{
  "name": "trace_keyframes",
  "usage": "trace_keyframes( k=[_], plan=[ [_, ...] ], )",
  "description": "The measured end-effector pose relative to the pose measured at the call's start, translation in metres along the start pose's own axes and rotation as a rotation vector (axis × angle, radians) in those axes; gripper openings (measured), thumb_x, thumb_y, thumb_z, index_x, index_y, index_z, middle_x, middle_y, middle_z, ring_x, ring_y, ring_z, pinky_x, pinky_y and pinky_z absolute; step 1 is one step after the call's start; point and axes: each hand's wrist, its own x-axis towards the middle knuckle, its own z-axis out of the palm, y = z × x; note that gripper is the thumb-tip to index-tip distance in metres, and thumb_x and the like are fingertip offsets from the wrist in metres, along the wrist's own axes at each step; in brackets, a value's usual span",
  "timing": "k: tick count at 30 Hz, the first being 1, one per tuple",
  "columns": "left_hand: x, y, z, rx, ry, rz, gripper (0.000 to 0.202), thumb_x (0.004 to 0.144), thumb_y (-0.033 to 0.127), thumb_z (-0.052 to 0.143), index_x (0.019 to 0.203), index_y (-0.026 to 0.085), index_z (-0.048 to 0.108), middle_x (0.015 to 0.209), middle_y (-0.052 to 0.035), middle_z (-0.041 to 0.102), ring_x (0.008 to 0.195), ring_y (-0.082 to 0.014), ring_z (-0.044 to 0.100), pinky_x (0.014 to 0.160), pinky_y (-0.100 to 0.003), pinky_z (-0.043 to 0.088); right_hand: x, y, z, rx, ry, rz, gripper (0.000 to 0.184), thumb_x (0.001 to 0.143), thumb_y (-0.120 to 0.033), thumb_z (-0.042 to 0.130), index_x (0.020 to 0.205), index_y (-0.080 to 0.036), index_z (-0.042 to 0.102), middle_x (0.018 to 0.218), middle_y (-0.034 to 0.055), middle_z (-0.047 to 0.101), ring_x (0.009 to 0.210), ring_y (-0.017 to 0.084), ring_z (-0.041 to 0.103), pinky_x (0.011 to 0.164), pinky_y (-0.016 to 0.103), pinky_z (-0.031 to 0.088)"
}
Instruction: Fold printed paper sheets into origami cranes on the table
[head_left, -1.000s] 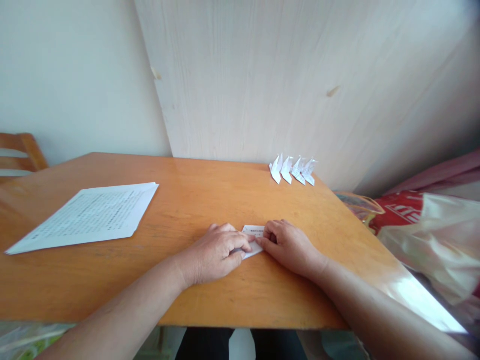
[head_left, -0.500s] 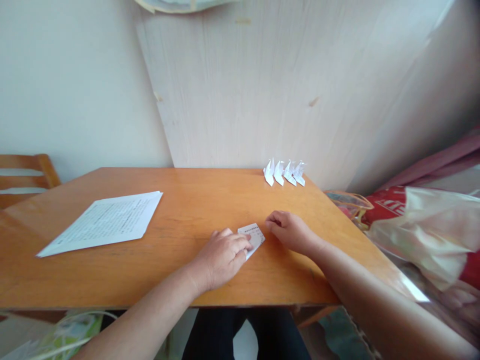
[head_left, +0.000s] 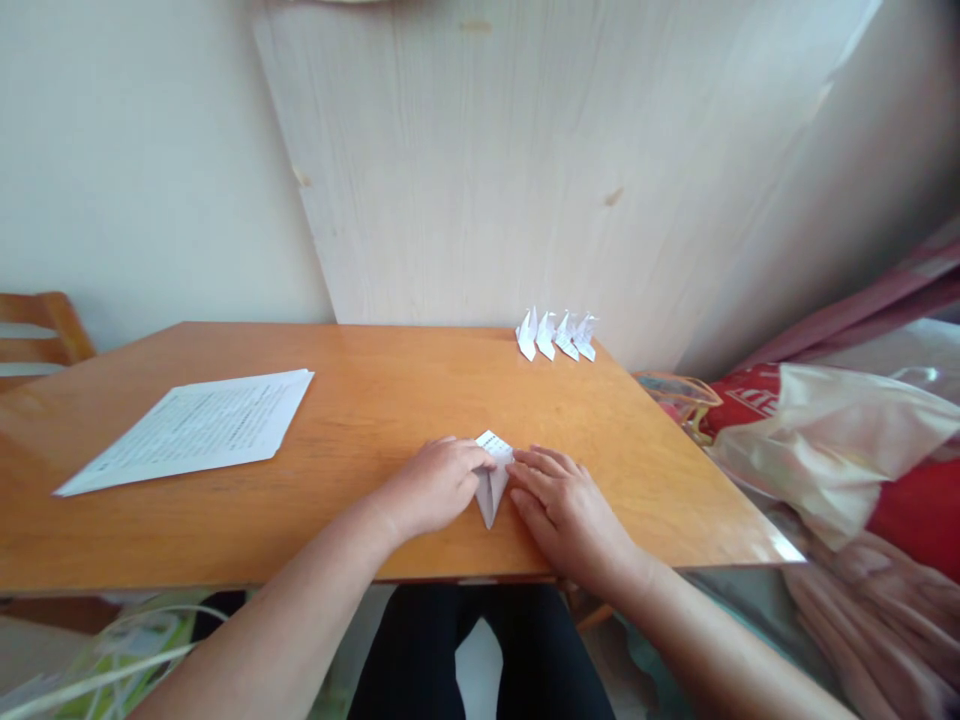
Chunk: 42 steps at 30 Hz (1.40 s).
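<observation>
A small folded piece of printed paper (head_left: 493, 482) lies on the table near its front edge. It has a kite shape, its narrow point toward me and a crease down the middle; print shows on its top part. My left hand (head_left: 448, 482) grips the paper's left edge, with fingers bent together and the index fingertip on top. On the other side, my right hand (head_left: 561, 505) lies with fingers stretched out, their tips touching the right edge. Toward the back right of the table stand several folded white paper figures (head_left: 555, 336) in a row, with pointed tips up.
On the left of the wooden table (head_left: 390, 385) lies a stack of printed sheets (head_left: 199, 425). Behind the table rises a pale board (head_left: 465, 180). A wooden chair (head_left: 45, 330) is at far left; bags and cloth (head_left: 832, 440) sit beyond the right edge.
My right hand has come left and down onto the paper, its fingers straightening. The paper now points toward me with folded flaps showing. The view has shifted slightly.
</observation>
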Motion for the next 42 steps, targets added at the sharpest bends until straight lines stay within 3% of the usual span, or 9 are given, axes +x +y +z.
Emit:
trace_keyframes(
  k=[5, 10, 14, 20, 27, 36, 42],
  plan=[
    [0.009, -0.009, 0.000, -0.071, -0.034, 0.063, 0.032, 0.087, 0.011, 0.051, 0.104, 0.023, 0.075, 0.099, -0.0035, 0.072, 0.095, -0.0198, 0.065, 0.085, -0.029, 0.047, -0.007, -0.011, -0.003, -0.038, -0.036, 0.007, 0.031, 0.100, -0.023, 0.045, 0.124, -0.024, 0.065, 0.133, 0.0049, 0.065, 0.129, 0.026, 0.051, 0.100, 0.045, 0.044],
    [0.011, -0.017, 0.005, -0.136, -0.007, 0.042, 0.030, 0.084, 0.010, 0.054, 0.103, 0.020, 0.075, 0.093, -0.0032, 0.067, 0.086, -0.0168, 0.063, 0.076, -0.025, 0.048, -0.015, -0.021, 0.003, -0.071, -0.029, 0.020, 0.035, 0.099, -0.022, 0.045, 0.130, -0.023, 0.062, 0.137, 0.0055, 0.063, 0.135, 0.028, 0.047, 0.103, 0.047, 0.042],
    [0.012, -0.025, 0.012, -0.178, 0.020, 0.029, 0.037, 0.084, 0.010, 0.054, 0.113, 0.021, 0.073, 0.093, -0.0027, 0.064, 0.084, -0.0160, 0.061, 0.075, -0.026, 0.048, -0.018, -0.029, 0.007, -0.122, -0.005, 0.032, 0.038, 0.098, -0.022, 0.048, 0.134, -0.021, 0.060, 0.138, 0.0065, 0.062, 0.136, 0.030, 0.046, 0.104, 0.050, 0.041],
    [0.017, -0.033, 0.014, -0.203, -0.034, 0.045, 0.039, 0.083, 0.012, 0.054, 0.116, 0.022, 0.073, 0.100, -0.0037, 0.062, 0.091, -0.0177, 0.060, 0.081, -0.027, 0.048, -0.019, -0.032, 0.008, -0.147, 0.010, 0.048, 0.038, 0.099, -0.023, 0.047, 0.134, -0.022, 0.060, 0.139, 0.0065, 0.061, 0.136, 0.030, 0.046, 0.105, 0.050, 0.040],
    [0.023, -0.030, 0.006, -0.231, -0.128, 0.012, 0.033, 0.086, 0.022, 0.057, 0.115, 0.023, 0.072, 0.098, -0.0032, 0.060, 0.087, -0.0180, 0.060, 0.078, -0.028, 0.048, -0.021, -0.027, 0.012, -0.142, 0.004, 0.039, 0.038, 0.101, -0.026, 0.044, 0.135, -0.022, 0.059, 0.139, 0.0055, 0.061, 0.135, 0.031, 0.046, 0.103, 0.051, 0.041],
    [0.018, -0.028, 0.006, -0.243, -0.117, 0.036, 0.033, 0.089, 0.035, 0.059, 0.118, 0.025, 0.068, 0.104, -0.0034, 0.058, 0.093, -0.0188, 0.059, 0.083, -0.029, 0.048, -0.022, -0.025, 0.012, -0.157, -0.005, 0.020, 0.040, 0.100, -0.026, 0.045, 0.138, -0.024, 0.058, 0.140, 0.0060, 0.060, 0.134, 0.032, 0.047, 0.102, 0.052, 0.042],
    [0.020, -0.027, 0.005, -0.232, -0.138, 0.022, 0.027, 0.087, 0.033, 0.061, 0.110, 0.023, 0.070, 0.100, -0.0032, 0.057, 0.088, -0.0175, 0.058, 0.079, -0.027, 0.047, -0.021, -0.029, 0.011, -0.170, 0.007, 0.016, 0.040, 0.099, -0.025, 0.048, 0.137, -0.023, 0.059, 0.137, 0.0068, 0.063, 0.131, 0.033, 0.048, 0.102, 0.054, 0.042]
  ],
)
